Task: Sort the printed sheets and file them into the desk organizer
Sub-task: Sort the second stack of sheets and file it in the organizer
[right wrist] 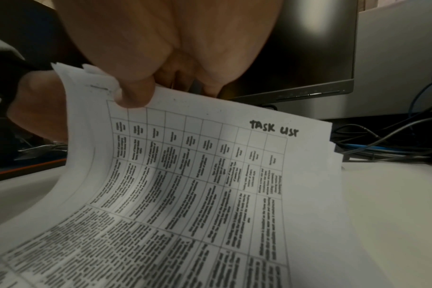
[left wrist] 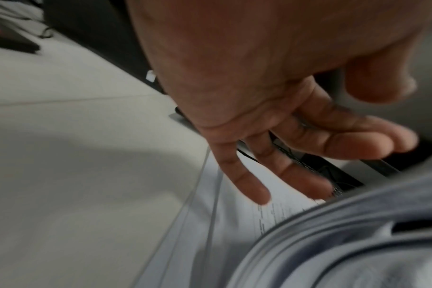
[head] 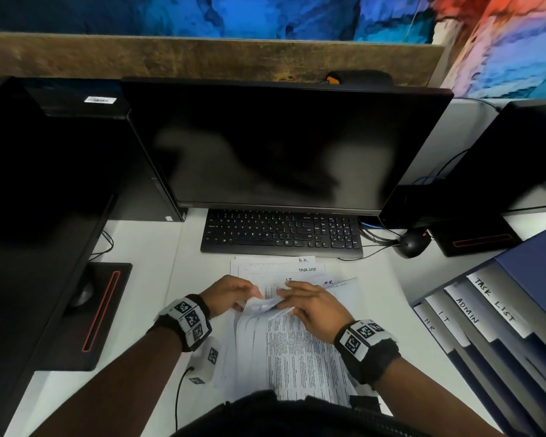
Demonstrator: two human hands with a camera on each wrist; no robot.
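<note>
A stack of printed sheets [head: 297, 351] lies on the white desk in front of me, with more sheets [head: 278, 266] marked H.R. and TASK LIST fanned out flat beyond it. My right hand [head: 312, 305] pinches the top left corner of several sheets and bends them up; in the right wrist view its thumb [right wrist: 136, 93] presses on a gridded sheet [right wrist: 210, 175] headed TASK LIST. My left hand [head: 230, 293] hovers at the lifted edges, fingers [left wrist: 358, 136] straight and spread, gripping nothing. The blue-grey desk organizer [head: 498, 335] stands at the right, its tabs reading H.R., I.T., ADMIN, TASK LIST.
A black keyboard [head: 281, 233] and a dark monitor [head: 281, 146] sit just beyond the sheets. A mouse [head: 412, 244] and cables lie at the right of the keyboard. A second monitor and a black pad [head: 108, 313] stand at the left. A small white tagged device [head: 207, 357] lies under my left wrist.
</note>
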